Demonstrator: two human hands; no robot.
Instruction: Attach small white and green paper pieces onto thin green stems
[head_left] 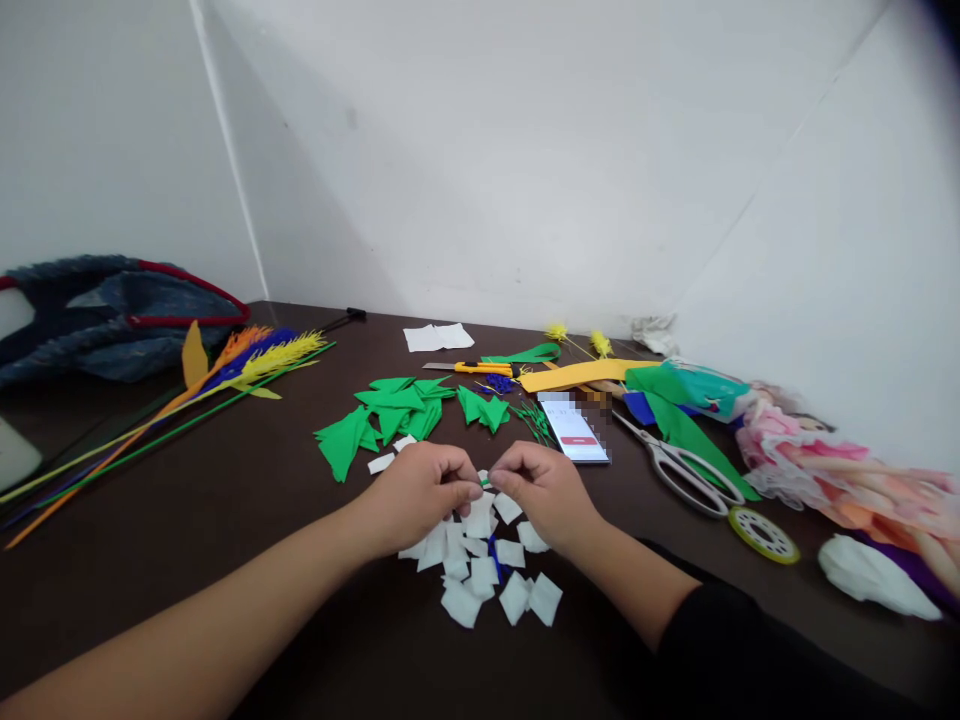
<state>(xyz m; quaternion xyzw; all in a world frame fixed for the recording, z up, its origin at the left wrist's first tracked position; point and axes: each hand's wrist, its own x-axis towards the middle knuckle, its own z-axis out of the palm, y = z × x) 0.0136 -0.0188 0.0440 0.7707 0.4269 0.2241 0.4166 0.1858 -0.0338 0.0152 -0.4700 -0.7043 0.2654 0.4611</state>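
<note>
Over a loose pile of white paper squares (460, 603), my two hands meet at the fingertips. My left hand (431, 490) is closed in a pinch on one end of a small green strip (484, 483). From the other side, my right hand (546, 492) pinches the same strip between thumb and forefinger. A bit of white shows just behind the fingertips; what it is cannot be made out. Some dark blue pieces (495, 560) lie among the white squares. Green paper triangles (394, 400) are heaped beyond my left hand, and thin green strips (534, 422) lie beyond my right.
A phone (574, 430), grey-handled scissors (686, 475) and a tape roll (763, 535) lie to the right, near dolls (810, 450). Farther back is a yellow utility knife (480, 369), blade exposed. Coloured stems (172, 410) and a denim item (112, 310) occupy the left.
</note>
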